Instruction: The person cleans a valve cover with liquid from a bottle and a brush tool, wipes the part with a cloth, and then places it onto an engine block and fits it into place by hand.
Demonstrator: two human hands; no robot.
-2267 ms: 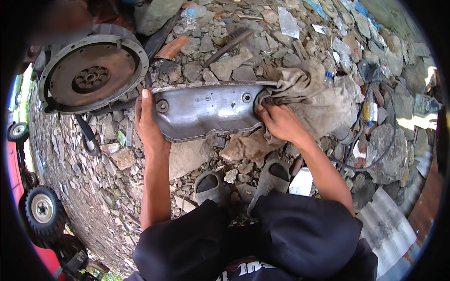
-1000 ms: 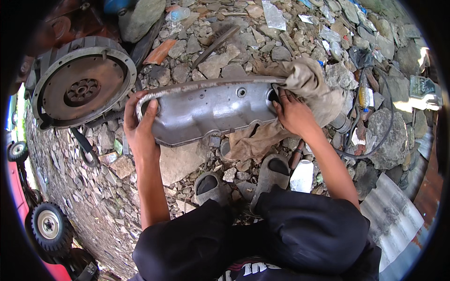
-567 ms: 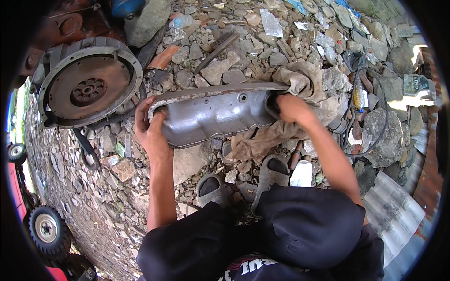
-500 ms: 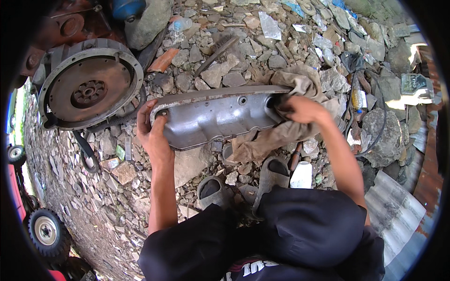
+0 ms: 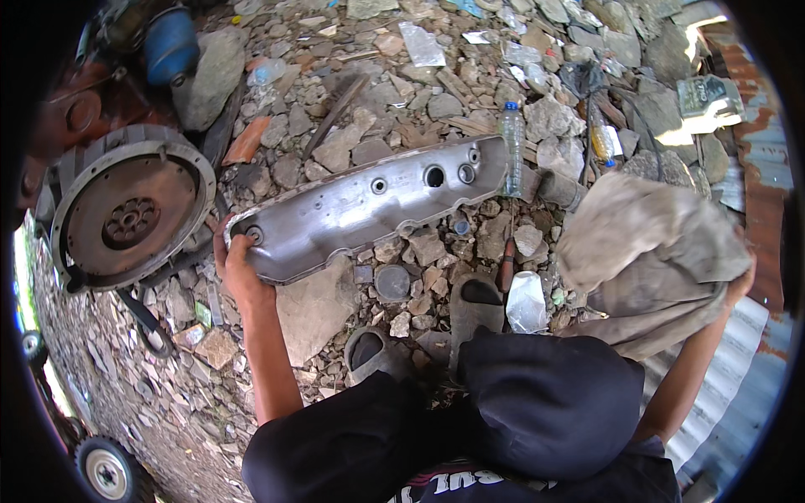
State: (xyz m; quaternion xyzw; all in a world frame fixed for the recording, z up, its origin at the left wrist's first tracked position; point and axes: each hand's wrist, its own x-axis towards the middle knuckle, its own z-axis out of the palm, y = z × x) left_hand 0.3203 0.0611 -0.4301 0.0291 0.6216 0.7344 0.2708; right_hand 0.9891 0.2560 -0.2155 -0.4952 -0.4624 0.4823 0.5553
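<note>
A long silver metal engine valve cover is tilted over the stones, its hollow inner side facing up with several round holes. My left hand grips its left end, thumb inside the rim near a small hole. Out to the right, away from the cover, my right hand is closed on a brown-beige cloth. The cloth hangs bunched and slightly blurred, and hides most of the fingers.
A rusty flywheel in its housing stands at the left. Beyond the cover's right end is a clear plastic bottle. A screwdriver and a white container lie by my sandals. Corrugated sheets line the right.
My right hand has pulled the cloth out of the cover and away to the right. The cover's right end, with its holes, now shows. My left hand keeps its hold.
</note>
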